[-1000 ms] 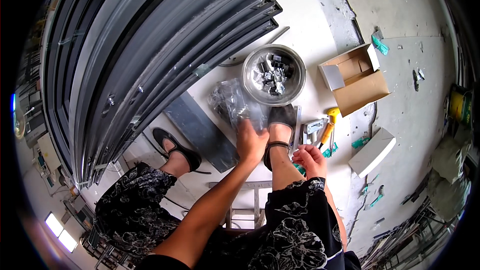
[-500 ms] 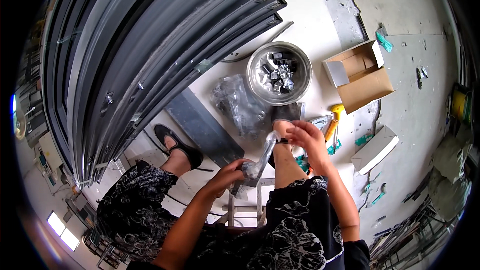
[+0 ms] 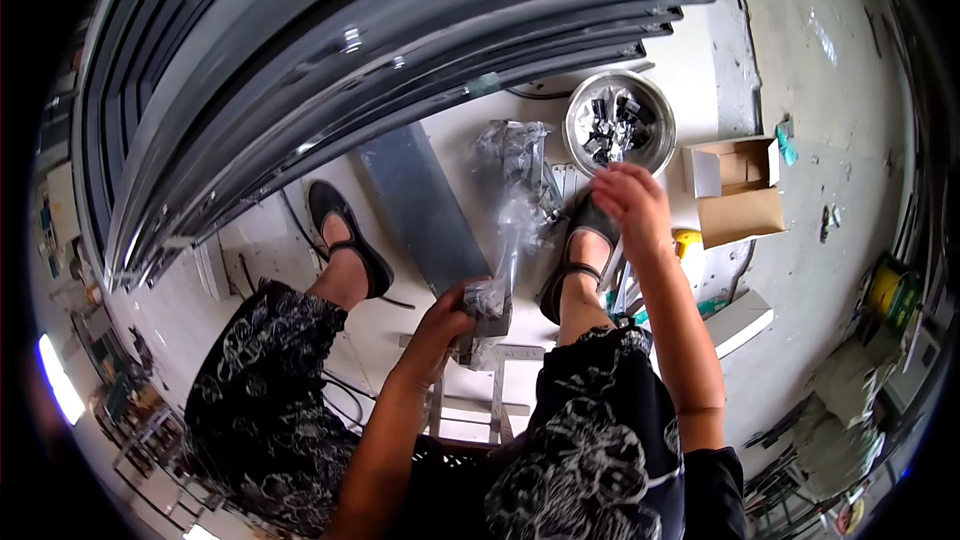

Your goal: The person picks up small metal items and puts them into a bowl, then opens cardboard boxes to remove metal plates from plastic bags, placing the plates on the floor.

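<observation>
My left hand (image 3: 445, 328) is closed around a small dark block in clear plastic film (image 3: 490, 305), low between my knees. From it a crumpled strip of clear film (image 3: 518, 225) stretches forward. At the near rim of a round metal bowl (image 3: 667, 135), my right hand (image 3: 632, 208) reaches out with fingers slightly bent and apart. Nothing shows clearly in that hand, though its fingertips overlap the bowl's edge. Inside the bowl lie several small black and silvery metal parts (image 3: 612, 120).
Long dark metal profiles (image 3: 400, 50) are stacked across the left and far side. A flat grey plate (image 3: 425, 200) and crumpled clear plastic (image 3: 510, 150) lie left of the bowl. Rightward are an open cardboard box (image 3: 740, 210), a yellow-handled tool (image 3: 687, 242) and a white box (image 3: 738, 325).
My right hand has moved forward from near the plastic strip to the bowl's rim. My left hand keeps its hold on the wrapped block. The view has turned, shifting the bowl rightward in the picture.
</observation>
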Motion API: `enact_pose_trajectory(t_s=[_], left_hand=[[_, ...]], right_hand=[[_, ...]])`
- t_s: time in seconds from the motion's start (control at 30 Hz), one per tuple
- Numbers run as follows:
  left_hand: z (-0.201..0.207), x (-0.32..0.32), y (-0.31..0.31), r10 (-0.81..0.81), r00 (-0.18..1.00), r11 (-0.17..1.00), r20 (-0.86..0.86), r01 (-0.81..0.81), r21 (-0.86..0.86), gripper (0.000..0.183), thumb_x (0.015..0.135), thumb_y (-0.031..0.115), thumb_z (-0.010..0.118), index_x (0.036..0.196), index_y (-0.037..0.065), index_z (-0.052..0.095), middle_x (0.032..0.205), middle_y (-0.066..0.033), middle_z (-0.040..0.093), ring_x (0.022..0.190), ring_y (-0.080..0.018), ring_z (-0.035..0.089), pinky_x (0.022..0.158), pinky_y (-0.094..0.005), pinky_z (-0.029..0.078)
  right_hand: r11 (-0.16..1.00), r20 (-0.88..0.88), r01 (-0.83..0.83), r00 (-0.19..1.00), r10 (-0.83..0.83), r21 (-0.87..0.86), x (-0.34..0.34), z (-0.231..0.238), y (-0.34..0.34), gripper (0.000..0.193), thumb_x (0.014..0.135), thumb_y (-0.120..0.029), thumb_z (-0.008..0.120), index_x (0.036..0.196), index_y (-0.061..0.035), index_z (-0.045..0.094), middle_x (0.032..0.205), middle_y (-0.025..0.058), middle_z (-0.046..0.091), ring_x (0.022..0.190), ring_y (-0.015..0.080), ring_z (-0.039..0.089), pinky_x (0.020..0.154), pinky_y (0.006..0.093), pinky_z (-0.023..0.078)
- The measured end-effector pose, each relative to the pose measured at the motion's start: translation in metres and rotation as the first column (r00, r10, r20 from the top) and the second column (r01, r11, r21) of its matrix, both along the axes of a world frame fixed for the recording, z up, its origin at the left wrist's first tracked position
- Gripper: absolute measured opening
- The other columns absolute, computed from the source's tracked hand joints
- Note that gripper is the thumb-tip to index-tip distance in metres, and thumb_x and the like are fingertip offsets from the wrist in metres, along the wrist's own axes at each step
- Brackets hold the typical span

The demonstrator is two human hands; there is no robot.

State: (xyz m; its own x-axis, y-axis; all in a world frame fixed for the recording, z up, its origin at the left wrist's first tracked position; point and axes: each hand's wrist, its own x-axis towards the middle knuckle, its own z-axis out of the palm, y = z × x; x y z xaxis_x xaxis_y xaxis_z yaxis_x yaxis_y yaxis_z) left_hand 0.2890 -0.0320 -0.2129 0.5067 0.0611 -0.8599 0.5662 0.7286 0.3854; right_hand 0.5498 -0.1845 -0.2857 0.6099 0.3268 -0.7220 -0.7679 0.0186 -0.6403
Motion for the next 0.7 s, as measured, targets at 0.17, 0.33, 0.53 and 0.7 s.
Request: enact_pose_trajectory(t_s=[0.17, 0.33, 0.53, 0.7], left_hand=[[0.057, 0.01, 0.019, -0.238, 0.949, 0.96, 0.205, 0.197, 0.2, 0.062, 0.08, 0.005, 0.054, 0.14, 0.001, 0.041, 0.124, -0.0075, 0.055, 0.109, -0.014, 0.054, 0.095, -0.0274, 0.041], [0.156, 0.024, 0.027, -0.105, 0.931, 0.944, 0.35, -0.017, 0.331, 0.062, 0.086, 0.015, 0.071, 0.139, 0.001, 0.043, 0.106, -0.0046, 0.061, 0.096, -0.011, 0.057, 0.086, -0.0243, 0.046], [0.224, 0.001, 0.011, 0.279, 0.736, 0.923, 0.617, -0.384, 0.041, 0.024, 0.091, 0.013, 0.065, 0.114, 0.005, 0.059, 0.106, -0.0045, 0.062, 0.096, -0.0126, 0.06, 0.086, -0.0294, 0.051], [0.243, -0.024, -0.003, 0.364, 0.634, 0.923, 0.683, -0.345, -0.172, 0.009, 0.092, 0.011, 0.062, 0.1, 0.008, 0.062, 0.114, -0.0095, 0.065, 0.103, -0.0172, 0.06, 0.089, -0.0348, 0.049]], right_hand=[[0.75, 0.237, -0.661, 0.729, 0.642, 0.001, -0.023, 0.1, 0.039, 0.052, 0.086, -0.031, 0.072, 0.123, 0.0007, 0.054, 0.102, 0.0126, 0.066, 0.092, 0.0165, 0.064, 0.072, 0.0263, 0.052], [0.454, 0.173, -0.89, 0.44, 0.881, -0.048, 0.008, 0.231, 0.034, 0.036, 0.082, -0.02, 0.077, 0.103, 0.0044, 0.062, 0.082, 0.0082, 0.065, 0.063, 0.0121, 0.064, 0.061, 0.0225, 0.053], [0.686, 0.489, -0.668, 0.513, 0.706, -0.289, -0.034, 0.348, -0.024, 0.028, 0.079, -0.014, 0.079, 0.097, 0.0025, 0.064, 0.081, 0.006, 0.067, 0.077, 0.0131, 0.066, 0.071, 0.0247, 0.053], [0.904, 0.566, -0.418, 0.725, 0.393, -0.093, -0.135, 0.345, -0.076, 0.028, 0.08, -0.012, 0.078, 0.099, 0.0012, 0.063, 0.079, 0.0042, 0.068, 0.073, 0.0081, 0.062, 0.066, 0.0203, 0.05]])
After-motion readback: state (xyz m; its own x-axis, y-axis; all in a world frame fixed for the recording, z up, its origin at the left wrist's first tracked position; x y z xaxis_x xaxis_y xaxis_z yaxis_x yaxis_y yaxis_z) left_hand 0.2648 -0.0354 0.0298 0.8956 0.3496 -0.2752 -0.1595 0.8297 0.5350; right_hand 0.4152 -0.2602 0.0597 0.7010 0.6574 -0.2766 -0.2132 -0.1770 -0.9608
